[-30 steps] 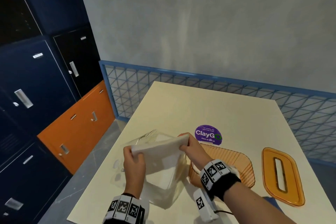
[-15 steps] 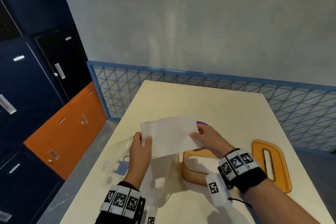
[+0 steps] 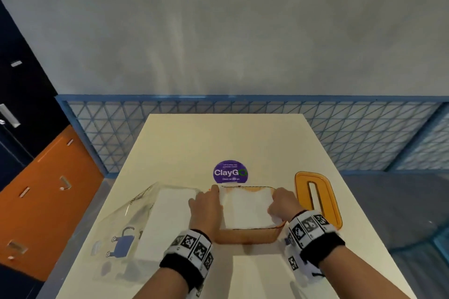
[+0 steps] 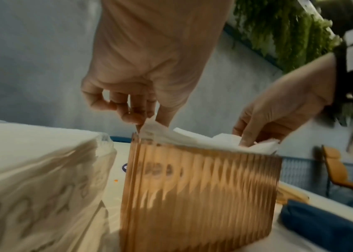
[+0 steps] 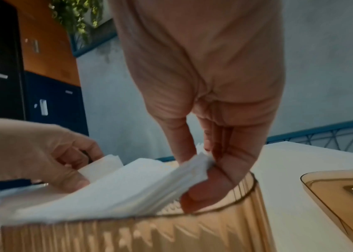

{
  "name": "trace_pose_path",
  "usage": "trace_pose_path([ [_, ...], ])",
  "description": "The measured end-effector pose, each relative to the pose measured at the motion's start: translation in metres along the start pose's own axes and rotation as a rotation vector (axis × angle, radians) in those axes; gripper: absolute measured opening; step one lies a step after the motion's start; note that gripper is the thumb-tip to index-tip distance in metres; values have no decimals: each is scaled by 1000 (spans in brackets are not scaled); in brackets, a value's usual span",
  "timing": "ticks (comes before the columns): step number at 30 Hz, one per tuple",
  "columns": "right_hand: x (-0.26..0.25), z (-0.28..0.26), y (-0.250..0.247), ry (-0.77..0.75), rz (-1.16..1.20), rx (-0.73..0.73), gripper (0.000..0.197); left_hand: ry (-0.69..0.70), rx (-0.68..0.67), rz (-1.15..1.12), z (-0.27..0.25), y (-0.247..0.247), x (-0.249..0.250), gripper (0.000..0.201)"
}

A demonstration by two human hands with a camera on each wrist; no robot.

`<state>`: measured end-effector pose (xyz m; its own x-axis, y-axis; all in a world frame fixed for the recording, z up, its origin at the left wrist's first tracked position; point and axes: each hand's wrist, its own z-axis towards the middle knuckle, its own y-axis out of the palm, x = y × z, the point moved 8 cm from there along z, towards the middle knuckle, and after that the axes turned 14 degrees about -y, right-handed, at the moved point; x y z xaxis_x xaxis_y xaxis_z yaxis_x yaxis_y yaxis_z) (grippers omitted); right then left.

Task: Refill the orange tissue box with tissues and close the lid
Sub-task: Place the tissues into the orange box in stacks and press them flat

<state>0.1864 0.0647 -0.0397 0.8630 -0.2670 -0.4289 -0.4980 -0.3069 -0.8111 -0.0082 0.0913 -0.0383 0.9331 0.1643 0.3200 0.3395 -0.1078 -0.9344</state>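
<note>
Head camera footage showed the translucent orange ribbed plastic tissue box [image 3: 245, 236] standing open-topped on the cream rectangular table [image 3: 243, 138], with a white stack of folded tissues [image 3: 245, 209] resting in its mouth. At the stack's 9 o'clock edge the left hand [image 3: 205, 209] pinched the tissues between thumb and curled fingers [image 4: 128, 109]; at the 3 o'clock edge the right hand [image 3: 283, 204] gripped them likewise, its thumb [image 5: 179, 141] on top and fingertips underneath, just inside the box rim. The tissues sat tilted, not fully sunk into the box. At 3 o'clock from the box lay the orange oval-slotted lid [image 3: 318, 199], flat and apart from it. At 9 o'clock sat the clear plastic tissue pack [image 3: 155, 223], still holding white sheets. A round purple sticker [image 3: 230, 172] lay at 12 o'clock.
</note>
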Motion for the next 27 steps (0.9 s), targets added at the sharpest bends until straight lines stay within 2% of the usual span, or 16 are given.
trace_pose_path([
  [2,-1,3,5,10,-78,4,25,43,19,84,0,6,4,39],
  [4,-2,5,8,8,-108,30,33,93,36,160,1,12,9,44],
  [7,-4,4,13,-12,-151,26,34,131,48,257,2,17,15,45],
  [11,-12,1,14,-94,-197,57,31,131,64,328,-1,22,17,34],
  [14,-20,-5,9,-148,-317,140,34,270,110,257,-6,16,36,32],
  [16,-31,-5,12,-234,-436,128,35,316,-40,210,-6,33,44,34],
  [18,-38,3,24,-328,-459,3,32,308,-222,231,-3,54,45,39],
  [22,-27,18,43,-308,-497,-276,39,246,-449,371,5,74,39,37],
  [24,-21,23,51,-288,-535,-332,42,230,-516,417,9,79,34,39],
  [27,-13,33,58,-256,-545,-327,47,215,-547,433,12,82,32,42],
])
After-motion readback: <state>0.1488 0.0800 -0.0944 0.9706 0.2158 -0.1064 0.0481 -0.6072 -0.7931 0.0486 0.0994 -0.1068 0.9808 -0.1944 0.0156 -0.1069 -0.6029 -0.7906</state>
